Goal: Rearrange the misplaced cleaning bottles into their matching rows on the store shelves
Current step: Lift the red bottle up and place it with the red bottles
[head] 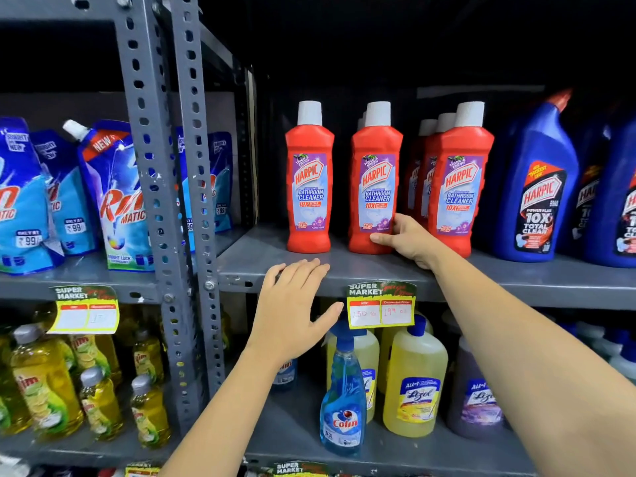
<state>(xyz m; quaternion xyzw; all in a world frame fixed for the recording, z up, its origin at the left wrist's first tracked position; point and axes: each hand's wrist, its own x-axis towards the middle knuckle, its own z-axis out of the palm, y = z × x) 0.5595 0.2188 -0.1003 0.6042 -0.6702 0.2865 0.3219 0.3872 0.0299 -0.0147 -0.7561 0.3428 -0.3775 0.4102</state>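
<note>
The middle red bottle (375,180) is gripped low on the upper shelf (516,280) by the right hand (406,239), the left hand (292,304) rests spread wide at the edge, and the rows appear largely sorted.

My right hand (407,241) grips the base of the middle red Harpic bottle (375,180), upright near the grey shelf's (516,277) front edge. My left hand (292,308) rests open, fingers on that front edge, just beside the price tag (381,304).
</note>
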